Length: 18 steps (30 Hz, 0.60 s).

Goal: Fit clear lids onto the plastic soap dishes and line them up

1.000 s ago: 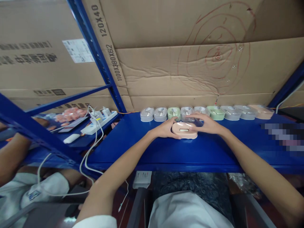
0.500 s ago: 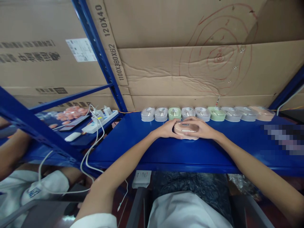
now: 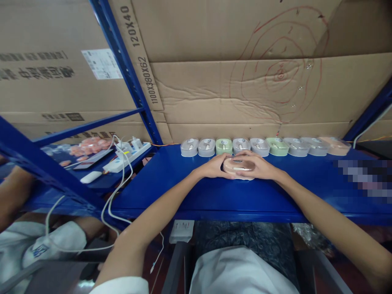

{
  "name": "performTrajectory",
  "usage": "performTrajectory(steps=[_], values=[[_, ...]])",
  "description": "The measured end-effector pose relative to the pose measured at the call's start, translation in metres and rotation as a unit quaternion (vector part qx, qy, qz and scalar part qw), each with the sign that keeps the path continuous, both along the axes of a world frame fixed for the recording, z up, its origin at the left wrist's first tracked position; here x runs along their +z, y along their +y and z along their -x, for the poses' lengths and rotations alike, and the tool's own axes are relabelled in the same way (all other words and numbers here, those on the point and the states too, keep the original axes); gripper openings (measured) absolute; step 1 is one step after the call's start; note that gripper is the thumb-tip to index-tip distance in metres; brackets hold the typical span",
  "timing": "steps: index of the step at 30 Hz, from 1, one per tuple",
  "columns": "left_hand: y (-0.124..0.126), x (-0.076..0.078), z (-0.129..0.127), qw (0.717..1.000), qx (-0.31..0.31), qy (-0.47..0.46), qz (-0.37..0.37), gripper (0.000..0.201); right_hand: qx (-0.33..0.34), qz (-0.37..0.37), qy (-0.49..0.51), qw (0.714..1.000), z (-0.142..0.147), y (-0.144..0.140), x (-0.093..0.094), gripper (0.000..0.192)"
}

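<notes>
nearest to me, my lap in a white top sits below the front edge of a blue tabletop, with both my bare forearms reaching forward over it. my left hand and my right hand meet at the middle of the surface, cupped from either side around a pink mouse-shaped case that rests on the tabletop; the fingers of both hands are curled close against it, holding it between them. just behind the hands, a row of similar cases in grey, green and pink lines the back edge of the tabletop, side by side. to my left, past a slanting blue shelf post, a white power strip with trailing white cables lies on a neighbouring surface, and another person's arm shows at the far left edge. farthest back, large brown cardboard boxes fill the wall, one marked with red scribbled circles
</notes>
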<state>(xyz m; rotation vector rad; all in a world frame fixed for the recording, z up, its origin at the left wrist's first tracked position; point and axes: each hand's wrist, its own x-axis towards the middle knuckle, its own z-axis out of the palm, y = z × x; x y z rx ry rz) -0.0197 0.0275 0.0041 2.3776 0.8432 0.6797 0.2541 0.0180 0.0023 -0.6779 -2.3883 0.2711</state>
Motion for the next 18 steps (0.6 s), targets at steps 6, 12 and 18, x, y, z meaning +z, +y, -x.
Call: performTrajectory(steps=[6,12,18], values=[[0.0009,-0.0015,0.0004,1.0,-0.008,-0.004,-0.004,0.088,-0.006,-0.017,-0.022,1.0,0.0007,-0.0023,0.0017,0.056],[0.0011,-0.0019,0.0011,1.0,-0.001,0.003,-0.007,0.087,-0.005,-0.023,-0.031,0.999,0.0023,-0.0031,0.003,0.056],[0.0012,-0.0025,0.0008,1.0,-0.008,0.012,-0.023,0.09,-0.017,0.001,-0.028,0.999,0.004,-0.0035,0.0031,0.059]])
